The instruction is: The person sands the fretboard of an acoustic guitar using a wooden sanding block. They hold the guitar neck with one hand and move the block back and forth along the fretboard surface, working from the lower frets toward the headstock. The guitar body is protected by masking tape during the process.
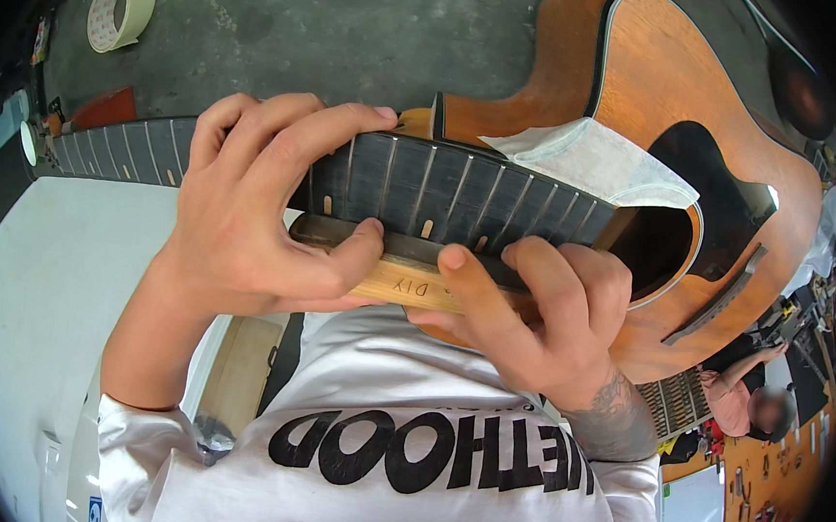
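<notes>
Right across the middle lies an acoustic guitar (680, 114), its reddish-brown body at the upper right over a grey floor (337, 32) and its neck running left toward the picture's edge. Below and to the left sits a white table (48, 284), and the person's white shirt with black lettering (424, 446) fills the lower middle. The dark fretboard (462, 191) with its metal frets and pale dot markers spans the centre, and a folded white cloth (595, 162) lies on the body just beside the sound hole (661, 249), with a black pickguard (723, 200) and a dark bridge (726, 297) beyond it. The left hand (257, 211) is clenched over the neck, fingers curled on top of the fretboard and the thumb pressing a pale wooden block (407, 280) from the near side. The right hand (531, 313) grasps the same block, the index fingertip on its top edge and the other fingers wrapped around it; the block lies against the near edge of the fretboard. A roll of tape (120, 9) rests on the floor at the upper left. Another person (748, 396) works at the far right.
</notes>
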Demonstrator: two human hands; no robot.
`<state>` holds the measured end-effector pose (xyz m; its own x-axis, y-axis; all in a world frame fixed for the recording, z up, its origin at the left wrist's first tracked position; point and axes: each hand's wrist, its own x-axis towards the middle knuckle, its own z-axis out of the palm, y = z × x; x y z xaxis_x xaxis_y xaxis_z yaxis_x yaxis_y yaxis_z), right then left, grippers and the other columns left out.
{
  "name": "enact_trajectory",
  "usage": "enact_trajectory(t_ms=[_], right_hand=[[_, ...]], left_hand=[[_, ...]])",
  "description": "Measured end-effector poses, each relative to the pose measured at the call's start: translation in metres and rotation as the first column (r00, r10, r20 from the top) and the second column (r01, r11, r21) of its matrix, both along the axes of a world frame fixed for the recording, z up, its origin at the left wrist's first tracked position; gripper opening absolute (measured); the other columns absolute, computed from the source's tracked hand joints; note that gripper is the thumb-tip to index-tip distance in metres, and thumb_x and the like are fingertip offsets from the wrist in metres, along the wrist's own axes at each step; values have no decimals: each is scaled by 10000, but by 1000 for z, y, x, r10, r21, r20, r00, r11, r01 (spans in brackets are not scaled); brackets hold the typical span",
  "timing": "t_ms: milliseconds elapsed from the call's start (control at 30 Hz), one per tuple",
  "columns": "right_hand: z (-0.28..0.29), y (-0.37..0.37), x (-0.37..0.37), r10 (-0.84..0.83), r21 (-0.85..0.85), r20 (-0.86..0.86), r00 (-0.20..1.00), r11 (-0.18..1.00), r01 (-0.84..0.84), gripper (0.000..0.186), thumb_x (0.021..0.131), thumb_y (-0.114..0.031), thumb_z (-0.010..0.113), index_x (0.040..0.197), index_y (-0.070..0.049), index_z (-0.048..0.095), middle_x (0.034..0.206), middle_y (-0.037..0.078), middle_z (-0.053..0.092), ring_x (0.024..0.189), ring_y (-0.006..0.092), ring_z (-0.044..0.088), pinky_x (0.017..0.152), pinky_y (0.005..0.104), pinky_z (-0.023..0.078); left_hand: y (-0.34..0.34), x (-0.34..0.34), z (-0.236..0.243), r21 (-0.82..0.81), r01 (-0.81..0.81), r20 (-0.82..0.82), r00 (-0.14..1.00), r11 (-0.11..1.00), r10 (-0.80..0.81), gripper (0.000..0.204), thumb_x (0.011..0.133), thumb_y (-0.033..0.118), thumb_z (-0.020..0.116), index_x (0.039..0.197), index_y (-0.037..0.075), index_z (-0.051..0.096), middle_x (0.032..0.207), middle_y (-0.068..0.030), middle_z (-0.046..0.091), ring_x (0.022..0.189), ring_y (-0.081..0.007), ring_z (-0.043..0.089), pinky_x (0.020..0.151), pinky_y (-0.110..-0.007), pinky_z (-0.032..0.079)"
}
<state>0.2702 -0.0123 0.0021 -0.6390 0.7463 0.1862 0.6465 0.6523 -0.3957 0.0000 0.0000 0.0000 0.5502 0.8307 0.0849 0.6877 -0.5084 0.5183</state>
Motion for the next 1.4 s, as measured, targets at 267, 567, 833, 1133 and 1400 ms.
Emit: enact_trajectory(t_ms=[267, 567, 833, 1133, 1400], right_hand=[[-1, -1, -3, -22, 46, -15, 1000, 999, 23, 388, 767, -342, 749, 1153, -320, 792, 882, -69, 534, 732, 121, 438, 646, 268, 331], [4, 6, 31, 37, -60, 4, 999, 998, -36, 473, 705, -306, 784, 1178, -308, 790, 884, -25, 535, 723, 141, 474, 640, 278, 379], [-2, 4, 6, 9, -30, -62, 998, 999, -11, 489, 676, -348, 813, 1160, -283, 801, 864, -13, 528, 690, 143, 469, 554, 273, 339], [3, 10, 16, 28, -71, -48, 998, 997, -31, 471, 695, -379, 823, 1155, -283, 803, 857, -19, 530, 712, 149, 468, 571, 280, 374], [10, 3, 46, 10, -99, 63, 998, 995, -4, 476, 709, -365, 822, 1181, -310, 791, 902, -6, 548, 703, 144, 466, 576, 274, 379]], left_hand=[[-2, 8, 0, -128, -118, 7, 993, 985, 119, 311, 531, 241, 798, 747, 181, 582, 1242, -236, 657, 1049, -405, 603, 849, -493, 414], [0, 1, -5, 42, -45, 37, 998, 998, 44, 323, 605, 299, 790, 870, 186, 643, 1204, -119, 684, 976, -319, 620, 841, -440, 411], [-1, -4, -6, -62, -22, 95, 995, 998, 28, 877, 645, 643, 873, 1320, 249, 474, 1260, -241, 669, 1027, -383, 639, 892, -488, 385], [0, -6, -9, -60, -8, 132, 991, 998, 16, 1173, 605, 629, 918, 1536, 212, 340, 1282, -232, 673, 1051, -375, 644, 924, -481, 377], [-1, -9, -9, -61, -2, 127, 992, 998, 10, 1212, 584, 617, 933, 1548, 197, 330, 1291, -232, 672, 1061, -369, 646, 936, -475, 373]])
